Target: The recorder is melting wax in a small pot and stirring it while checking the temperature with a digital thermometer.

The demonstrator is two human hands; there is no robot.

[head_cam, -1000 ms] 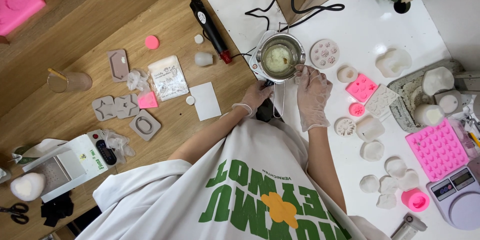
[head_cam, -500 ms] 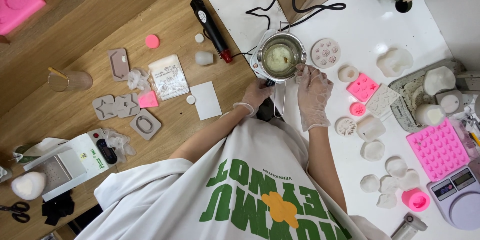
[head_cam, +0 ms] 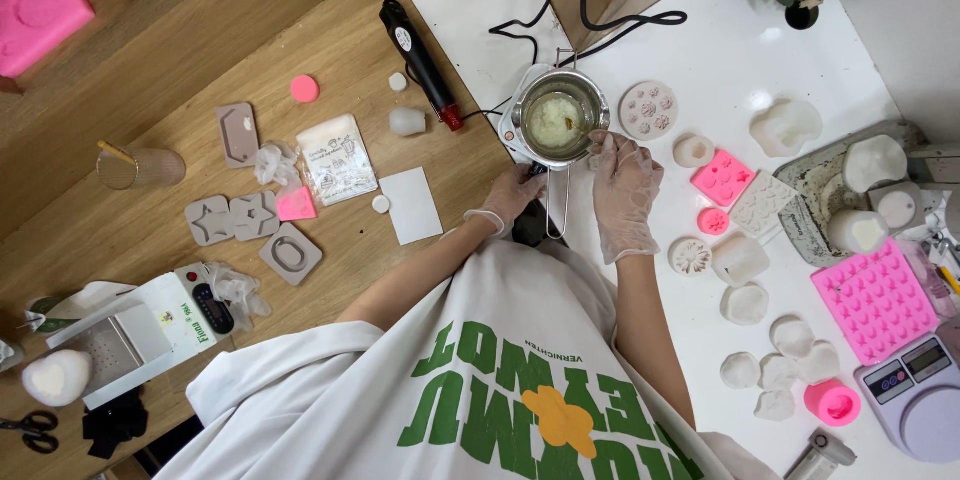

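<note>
A small metal melting pot (head_cam: 601, 106) with pale yellowish molten wax (head_cam: 553, 120) sits on a white hotplate (head_cam: 508, 130) at the seam between the wooden and the white table. My right hand (head_cam: 625, 190), in a clear glove, rests at the pot's right rim and pinches a thin stick (head_cam: 572, 124) that dips into the wax. My left hand (head_cam: 510, 195), also gloved, grips the pot's black handle (head_cam: 530, 223) just below the pot.
A black heat gun (head_cam: 420, 46) and cables lie left of and behind the pot. Grey and pink moulds (head_cam: 722, 176), white wax pieces (head_cam: 745, 302), a pink tray mould (head_cam: 875, 298) and a scale (head_cam: 915, 395) fill the right side. Grey moulds (head_cam: 252, 214), a packet and a white box lie left.
Almost nothing has changed: both hands stay at the pot, and the right hand's fingertips shift slightly at the rim with the stick.
</note>
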